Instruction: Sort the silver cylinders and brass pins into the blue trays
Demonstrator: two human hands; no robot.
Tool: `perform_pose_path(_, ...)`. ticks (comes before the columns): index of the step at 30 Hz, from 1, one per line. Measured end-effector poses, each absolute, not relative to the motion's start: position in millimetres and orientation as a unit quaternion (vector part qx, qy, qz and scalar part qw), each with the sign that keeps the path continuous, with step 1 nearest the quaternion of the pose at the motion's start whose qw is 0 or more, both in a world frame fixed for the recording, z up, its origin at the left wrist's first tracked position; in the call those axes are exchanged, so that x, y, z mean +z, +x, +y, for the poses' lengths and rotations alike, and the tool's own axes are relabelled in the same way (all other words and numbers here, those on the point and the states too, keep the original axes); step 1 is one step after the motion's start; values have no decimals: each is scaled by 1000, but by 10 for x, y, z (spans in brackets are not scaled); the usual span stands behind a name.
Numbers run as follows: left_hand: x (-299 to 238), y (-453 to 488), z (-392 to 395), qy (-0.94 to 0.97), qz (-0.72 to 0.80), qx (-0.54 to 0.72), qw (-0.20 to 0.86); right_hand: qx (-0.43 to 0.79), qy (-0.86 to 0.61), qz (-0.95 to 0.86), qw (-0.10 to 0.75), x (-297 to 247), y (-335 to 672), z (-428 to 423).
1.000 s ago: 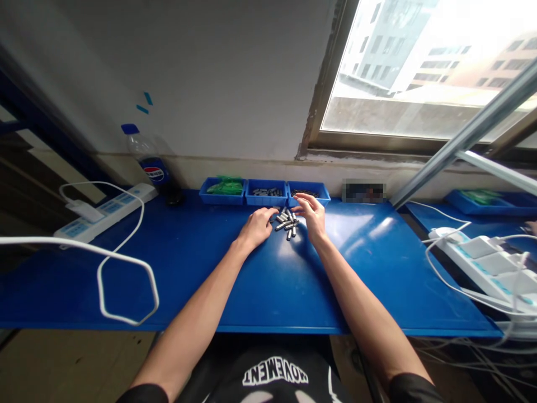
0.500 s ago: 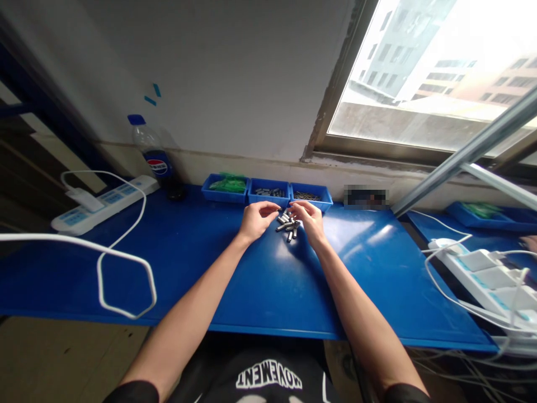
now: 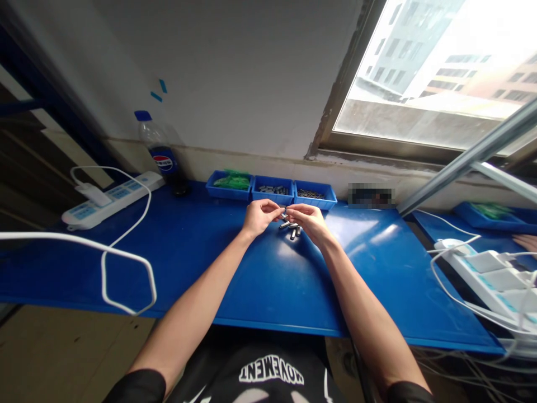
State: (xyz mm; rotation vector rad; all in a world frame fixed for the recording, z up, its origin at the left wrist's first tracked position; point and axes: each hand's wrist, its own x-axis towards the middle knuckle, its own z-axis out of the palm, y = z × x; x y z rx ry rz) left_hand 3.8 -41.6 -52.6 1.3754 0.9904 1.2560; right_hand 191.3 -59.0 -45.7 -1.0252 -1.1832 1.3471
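Fingertips of my left hand (image 3: 260,217) and my right hand (image 3: 309,221) meet in a pinch above a small heap of short metallic cylinders (image 3: 293,230). Whatever lies between the fingertips is too small and covered to name. Part of the heap is hidden beneath my right hand. Just beyond my hands, a blue bin (image 3: 272,197) holds similar grey metal pieces. To its right, another blue bin (image 3: 315,202) contains thin brownish metal pieces. The left blue bin (image 3: 229,193) has green plastic packaging (image 3: 233,180) inside.
A cola bottle (image 3: 163,159) and a white power strip (image 3: 111,202) stand at the back left. A white cable (image 3: 152,274) loops over the blue table (image 3: 277,291). At right are a metal bar (image 3: 470,154), another power strip (image 3: 486,280) and another person's hand (image 3: 526,242).
My hands have come together, and their fingertips now meet over the heap. The whole view has shifted slightly. At the right edge, more of the other person's hand shows.
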Motion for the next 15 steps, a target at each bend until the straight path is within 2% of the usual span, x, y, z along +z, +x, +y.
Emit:
perform_pose_path(10,-532,21,-409,622,401,487,464,524,-449,-493,530,-478,1919,-556)
perform_pose_path(15,-545,5,-453,732,443,406,321,409,-452,-447,655,-426,1981,-526)
